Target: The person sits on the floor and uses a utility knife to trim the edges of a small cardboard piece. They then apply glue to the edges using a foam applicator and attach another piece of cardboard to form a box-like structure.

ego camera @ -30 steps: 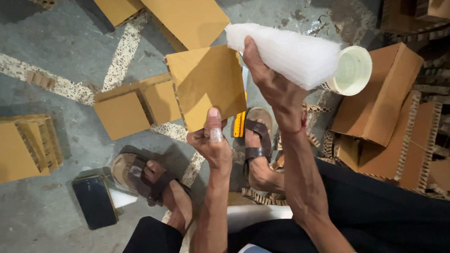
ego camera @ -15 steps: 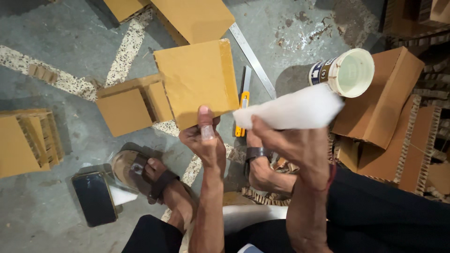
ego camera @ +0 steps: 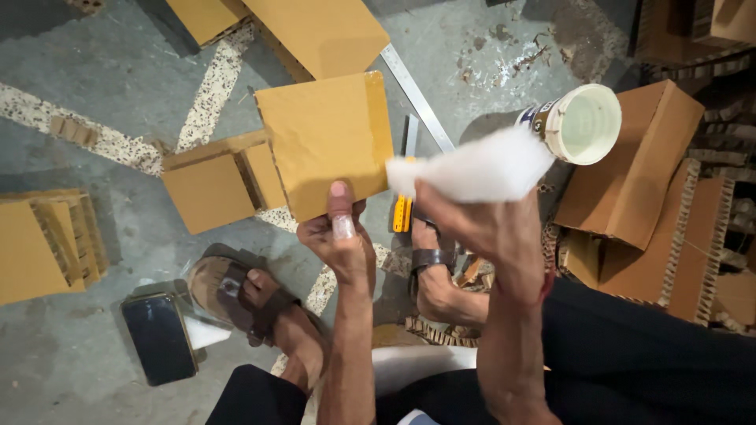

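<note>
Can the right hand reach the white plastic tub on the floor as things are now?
Probably yes, but not freely. The white tub stands just beyond the right hand with nothing between them, yet that hand already holds a white foam piece, so it has no free grip.

Soft, even light with a warm cast. Shadows stay faint, darkening toward the far right corner. The white foam sheet (ego camera: 472, 169) in the right hand (ego camera: 492, 228) is motion-blurred and nearly overexposed; edges bend slightly.
</note>
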